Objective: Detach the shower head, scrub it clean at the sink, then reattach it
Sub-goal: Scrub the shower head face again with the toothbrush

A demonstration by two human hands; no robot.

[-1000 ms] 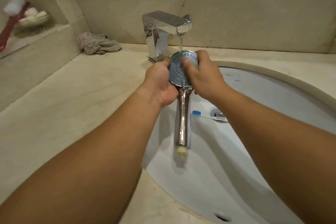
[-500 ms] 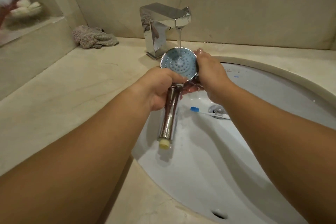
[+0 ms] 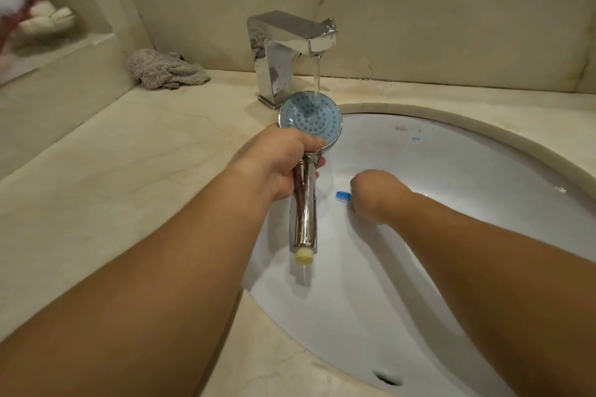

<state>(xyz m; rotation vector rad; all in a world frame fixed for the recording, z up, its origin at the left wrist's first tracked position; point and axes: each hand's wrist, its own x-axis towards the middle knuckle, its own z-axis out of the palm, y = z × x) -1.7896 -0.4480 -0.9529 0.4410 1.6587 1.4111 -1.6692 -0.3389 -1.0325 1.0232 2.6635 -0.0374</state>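
Left hand (image 3: pixel 283 161) wrapped round the neck of the shower head (image 3: pixel 309 119), nozzle face turned up just beyond the knuckles, directly under the stream from the faucet (image 3: pixel 290 42). Chrome handle running back below the palm, over the sink (image 3: pixel 483 151) (water dribbling from its yellow end). Right hand (image 3: pixel 377 193) down in the basin, to the right of the left, fingers curled onto the toothbrush (image 3: pixel 343 196); only blue bristles showing. Grey cloth (image 3: pixel 167 69) well off to the left.
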